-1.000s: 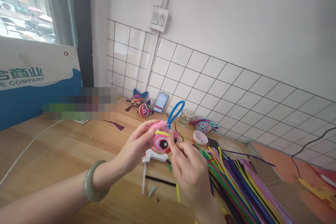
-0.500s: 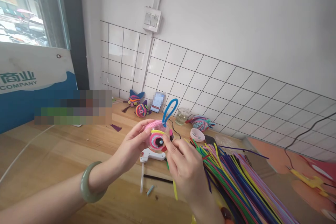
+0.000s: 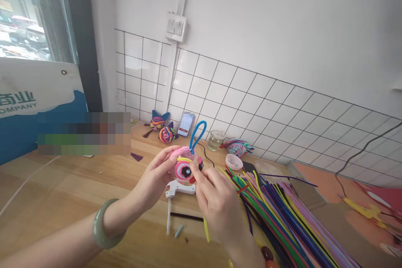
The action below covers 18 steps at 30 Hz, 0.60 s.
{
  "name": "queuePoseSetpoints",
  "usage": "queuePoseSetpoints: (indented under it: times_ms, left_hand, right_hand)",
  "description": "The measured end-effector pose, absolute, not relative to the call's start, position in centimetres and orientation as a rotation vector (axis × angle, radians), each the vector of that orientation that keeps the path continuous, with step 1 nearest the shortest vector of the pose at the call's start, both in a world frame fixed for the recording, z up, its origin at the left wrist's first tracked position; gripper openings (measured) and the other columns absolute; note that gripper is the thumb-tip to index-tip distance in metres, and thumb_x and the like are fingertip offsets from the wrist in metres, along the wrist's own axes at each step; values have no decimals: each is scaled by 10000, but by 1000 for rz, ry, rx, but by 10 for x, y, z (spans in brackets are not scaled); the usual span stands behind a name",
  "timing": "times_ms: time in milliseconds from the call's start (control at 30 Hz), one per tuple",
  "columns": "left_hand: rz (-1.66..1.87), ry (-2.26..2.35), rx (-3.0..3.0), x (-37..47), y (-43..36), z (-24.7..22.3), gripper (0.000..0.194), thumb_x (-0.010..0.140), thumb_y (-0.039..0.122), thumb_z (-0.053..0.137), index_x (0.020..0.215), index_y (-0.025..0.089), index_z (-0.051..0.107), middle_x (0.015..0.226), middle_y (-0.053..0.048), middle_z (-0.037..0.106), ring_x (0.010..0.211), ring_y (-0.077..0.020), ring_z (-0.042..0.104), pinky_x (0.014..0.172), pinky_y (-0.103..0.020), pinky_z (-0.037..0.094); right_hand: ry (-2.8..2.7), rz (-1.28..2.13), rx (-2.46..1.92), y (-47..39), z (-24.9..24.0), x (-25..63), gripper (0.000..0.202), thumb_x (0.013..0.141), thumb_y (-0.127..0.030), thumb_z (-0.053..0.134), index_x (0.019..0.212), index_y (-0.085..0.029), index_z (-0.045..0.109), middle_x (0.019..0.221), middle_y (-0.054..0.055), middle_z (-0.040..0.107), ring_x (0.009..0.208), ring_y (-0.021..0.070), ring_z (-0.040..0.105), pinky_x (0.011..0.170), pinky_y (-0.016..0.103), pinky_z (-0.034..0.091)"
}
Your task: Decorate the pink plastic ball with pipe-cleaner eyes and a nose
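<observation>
My left hand (image 3: 160, 167), below which a green bangle circles the wrist, is closed round the left side of a clear round ball ornament (image 3: 179, 178). Pink pipe cleaner covers part of the ball, an eye with a black centre decorates its front, and a blue pipe cleaner loop (image 3: 197, 134) stands up from its top. My right hand (image 3: 216, 197) pinches a yellow pipe cleaner (image 3: 184, 159) that lies curved above the eye. A yellow length hangs down below the right hand. The right fingers partly hide the ball's right side.
A white glue gun (image 3: 180, 187) lies behind the hands. At right spreads a big bundle of coloured pipe cleaners (image 3: 282, 217). Farther back are a pink bowl (image 3: 234, 162), a glass jar (image 3: 216, 140), a phone (image 3: 186, 124) and several finished ornaments (image 3: 168, 133). A yellow tool (image 3: 364, 210) lies far right.
The camera view has shifted slightly, so everything sits a little farther left and lower. Both hands keep their hold on the ball and the yellow pipe cleaner.
</observation>
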<state>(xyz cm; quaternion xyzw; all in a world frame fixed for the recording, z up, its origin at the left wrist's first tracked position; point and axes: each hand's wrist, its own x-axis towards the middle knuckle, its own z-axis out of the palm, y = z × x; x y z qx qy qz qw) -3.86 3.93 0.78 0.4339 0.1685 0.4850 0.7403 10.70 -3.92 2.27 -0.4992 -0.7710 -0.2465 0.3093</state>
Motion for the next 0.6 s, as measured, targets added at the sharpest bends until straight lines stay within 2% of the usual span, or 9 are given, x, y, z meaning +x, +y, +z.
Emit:
queuePoseSetpoints:
  times_ms: [300, 600]
  left_hand:
    - [1049, 356, 912, -40, 40, 6, 237, 854, 266, 570, 1078, 187, 576, 1041, -75, 662, 843, -182, 617, 712, -290, 515]
    - [1047, 375, 945, -38, 41, 6, 280, 849, 309, 570, 1094, 173, 576, 1049, -109, 658, 865, -215, 616, 710, -325, 518]
  right_hand:
    - [-2028, -638, -1282, -38, 21, 108, 347, 897, -77, 432, 1200, -95, 600, 704, 66, 563, 649, 160, 522, 587, 283, 456]
    - [-2024, -490, -1308, -37, 18, 109, 384, 897, -81, 424, 1256, -121, 553, 743, 65, 564, 685, 169, 539, 624, 302, 477]
